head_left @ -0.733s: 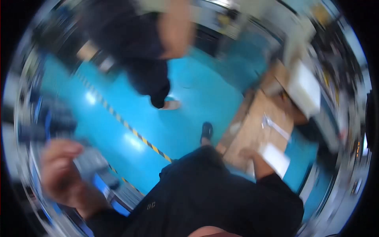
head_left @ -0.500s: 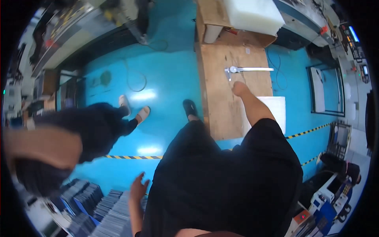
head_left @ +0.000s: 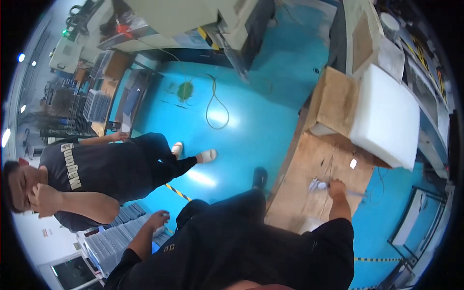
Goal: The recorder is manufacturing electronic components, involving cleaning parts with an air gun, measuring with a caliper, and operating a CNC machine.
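Since the earlier frame our view has swung round: the wooden tabletop point(head_left: 309, 193) that ran up the middle now sits at the right, and the other person point(head_left: 96, 179) in dark clothes has come closer on the left. Our right hand point(head_left: 337, 187) has stayed on the metal tool point(head_left: 355, 193), fingers closed round its shaft near the tabletop's right edge, with a crumpled white scrap point(head_left: 316, 184) touching the tool's left end. Our left hand point(head_left: 158, 218) rests with fingers loosely spread on the stacked grey trays point(head_left: 108, 237) at lower left; we cannot tell what the trays hold. A cardboard box point(head_left: 333, 101) stands at the tabletop's far end, a white foam block point(head_left: 386, 116) lying against it. A cable point(head_left: 212, 106) loops on the blue floor point(head_left: 251, 125).
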Demonstrator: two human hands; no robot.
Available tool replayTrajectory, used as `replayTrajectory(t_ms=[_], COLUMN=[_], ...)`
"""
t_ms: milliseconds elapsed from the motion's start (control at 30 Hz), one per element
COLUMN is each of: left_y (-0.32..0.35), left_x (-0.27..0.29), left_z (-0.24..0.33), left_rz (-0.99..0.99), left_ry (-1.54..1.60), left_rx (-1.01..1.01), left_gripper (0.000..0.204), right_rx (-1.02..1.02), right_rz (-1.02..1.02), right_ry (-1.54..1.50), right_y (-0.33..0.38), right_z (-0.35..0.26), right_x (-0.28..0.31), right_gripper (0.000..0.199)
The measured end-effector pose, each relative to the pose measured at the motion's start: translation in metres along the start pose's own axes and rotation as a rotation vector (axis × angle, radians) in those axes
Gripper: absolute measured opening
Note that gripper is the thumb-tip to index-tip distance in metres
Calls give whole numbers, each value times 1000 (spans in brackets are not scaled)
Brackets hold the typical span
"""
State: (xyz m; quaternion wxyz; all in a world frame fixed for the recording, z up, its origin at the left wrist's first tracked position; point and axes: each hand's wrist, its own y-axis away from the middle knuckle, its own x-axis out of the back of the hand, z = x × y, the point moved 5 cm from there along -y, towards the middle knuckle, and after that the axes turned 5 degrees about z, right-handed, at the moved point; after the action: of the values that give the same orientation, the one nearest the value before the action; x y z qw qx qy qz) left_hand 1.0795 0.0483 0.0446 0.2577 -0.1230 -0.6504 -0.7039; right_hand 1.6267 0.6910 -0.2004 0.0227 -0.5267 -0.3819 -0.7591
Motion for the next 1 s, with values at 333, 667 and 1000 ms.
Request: replayTrajectory(t_ms=[333,667,1000], left_y=[-26,-44,-147], left_x=[3,29,243], left_z=[133,298,229], left_rz=[41,446,324], left_ry=[-265,40,679], left_rx=[-443,-1243,-694], left_gripper=[47,46,25], right_rx=[362,672,1055], right_rz=[221,317,-230], right_ry=[-559,-1589,-725], right_y=[52,-3,-84], right_z=[-121,-583,-802], right_x=[195,464,549], right_gripper=[14,20,64])
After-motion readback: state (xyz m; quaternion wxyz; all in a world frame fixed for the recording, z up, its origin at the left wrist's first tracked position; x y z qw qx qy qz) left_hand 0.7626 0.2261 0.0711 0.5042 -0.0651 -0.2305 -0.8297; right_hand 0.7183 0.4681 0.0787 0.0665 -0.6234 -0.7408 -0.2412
